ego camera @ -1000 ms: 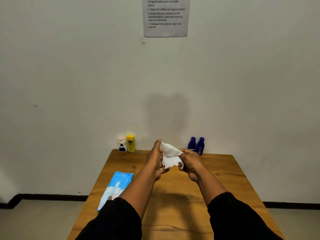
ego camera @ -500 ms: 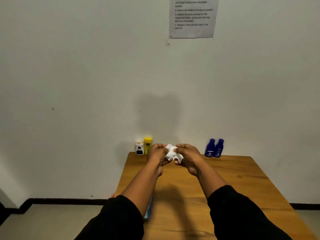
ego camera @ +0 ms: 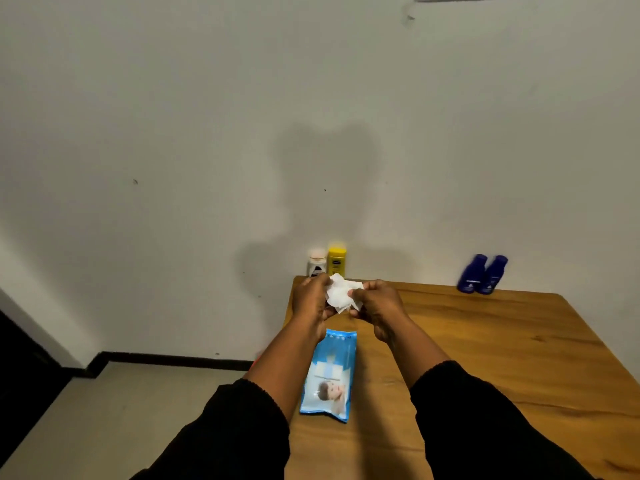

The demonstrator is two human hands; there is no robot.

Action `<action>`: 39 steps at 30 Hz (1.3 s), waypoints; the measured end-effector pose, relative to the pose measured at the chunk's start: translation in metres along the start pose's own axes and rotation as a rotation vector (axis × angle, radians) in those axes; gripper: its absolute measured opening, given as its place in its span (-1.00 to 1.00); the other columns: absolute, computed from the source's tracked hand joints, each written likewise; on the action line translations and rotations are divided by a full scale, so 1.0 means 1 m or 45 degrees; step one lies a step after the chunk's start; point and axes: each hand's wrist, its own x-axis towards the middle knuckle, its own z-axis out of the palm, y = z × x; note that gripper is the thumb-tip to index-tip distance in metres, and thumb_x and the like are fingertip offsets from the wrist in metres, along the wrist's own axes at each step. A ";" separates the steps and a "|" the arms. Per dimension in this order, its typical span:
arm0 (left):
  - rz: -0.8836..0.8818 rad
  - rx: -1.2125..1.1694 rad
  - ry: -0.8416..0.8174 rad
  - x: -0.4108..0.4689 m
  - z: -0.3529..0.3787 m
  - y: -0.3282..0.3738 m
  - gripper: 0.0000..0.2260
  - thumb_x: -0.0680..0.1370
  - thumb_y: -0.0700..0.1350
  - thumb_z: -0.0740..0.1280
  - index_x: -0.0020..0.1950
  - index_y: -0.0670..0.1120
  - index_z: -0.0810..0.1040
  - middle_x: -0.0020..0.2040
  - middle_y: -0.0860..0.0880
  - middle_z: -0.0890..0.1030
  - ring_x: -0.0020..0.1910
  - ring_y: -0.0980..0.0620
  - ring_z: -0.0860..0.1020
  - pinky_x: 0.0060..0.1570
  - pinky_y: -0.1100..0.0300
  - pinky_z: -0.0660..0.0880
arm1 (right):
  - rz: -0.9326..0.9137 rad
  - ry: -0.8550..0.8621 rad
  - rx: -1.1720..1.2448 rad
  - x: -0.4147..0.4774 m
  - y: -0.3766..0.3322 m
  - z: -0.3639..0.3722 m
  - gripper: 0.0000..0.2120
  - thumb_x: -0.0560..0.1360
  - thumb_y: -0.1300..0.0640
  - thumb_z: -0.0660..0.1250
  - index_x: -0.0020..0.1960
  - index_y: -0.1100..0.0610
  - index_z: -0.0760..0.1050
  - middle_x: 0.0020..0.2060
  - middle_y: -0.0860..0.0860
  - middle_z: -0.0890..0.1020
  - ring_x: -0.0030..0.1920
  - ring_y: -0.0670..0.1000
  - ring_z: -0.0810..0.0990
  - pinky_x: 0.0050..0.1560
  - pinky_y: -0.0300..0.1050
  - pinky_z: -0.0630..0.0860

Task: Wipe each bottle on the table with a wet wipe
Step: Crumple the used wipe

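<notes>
Bottles first: four stand at the far edge of the table [ego camera: 485, 341], and no hand is on any of them. I take the blue wipe pack [ego camera: 330, 375] as my marker. The white-capped bottle [ego camera: 317, 264] and the yellow bottle [ego camera: 337, 260] stand side by side straight beyond the pack. The two dark blue bottles [ego camera: 482, 274] stand touching each other, beyond the pack and well off to its right.

The wet wipe [ego camera: 341, 295] is held in the air above the pack's far end, bunched between both hands. The left hand [ego camera: 311, 301] pinches its left side with curled fingers, and the right hand [ego camera: 377, 306] pinches its right side the same way. The folds are too blurred for me to say whether it is one sheet or two stuck together.

I see these risks:
- **Tearing:** if the hands pull apart too hard, the damp sheet may tear.
- **Poor wiping:** if it stays wadded, little of it will meet a bottle.
- **Knocked bottle:** the white-capped and yellow bottles sit just beyond the knuckles, near the table's corner. A forward reach with a hand full of wipe could knock one over or off the edge.
- **Toppled pair:** because the blue bottles touch, lifting one carelessly could topple the other.
- **Dropped wipe:** one hand must let go before any bottle is gripped. A sloppy handover could drop the wipe onto the pack.
</notes>
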 end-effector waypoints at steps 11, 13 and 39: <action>-0.082 0.131 0.181 0.055 -0.043 -0.006 -0.86 0.53 -0.20 0.34 0.02 -0.22 0.64 -0.18 -0.16 0.63 -0.38 -0.02 0.58 -0.39 0.22 0.59 | 0.036 -0.303 -0.106 0.051 0.046 0.059 -0.88 0.52 0.29 0.29 -0.15 0.17 0.56 -0.27 0.14 0.63 -0.34 0.04 0.58 -0.36 -0.17 0.53; -0.094 0.116 0.206 0.065 -0.053 -0.011 -0.80 0.53 -0.20 0.30 0.06 -0.24 0.65 -0.15 -0.15 0.64 -0.35 -0.04 0.59 -0.37 0.21 0.59 | 0.050 -0.335 -0.106 0.059 0.058 0.068 -0.94 0.50 0.24 0.34 -0.11 0.20 0.58 -0.22 0.17 0.65 -0.29 0.05 0.60 -0.34 -0.15 0.55; -0.230 0.849 0.121 0.306 -0.248 -0.065 -0.79 0.49 -0.18 0.39 0.12 -0.04 0.62 0.10 -0.10 0.66 0.08 -0.12 0.63 0.16 -0.03 0.58 | 0.568 -0.016 -0.314 0.197 0.236 0.289 -0.87 0.52 0.27 0.27 0.05 0.19 0.51 -0.22 0.09 0.60 -0.34 -0.02 0.55 -0.45 -0.24 0.55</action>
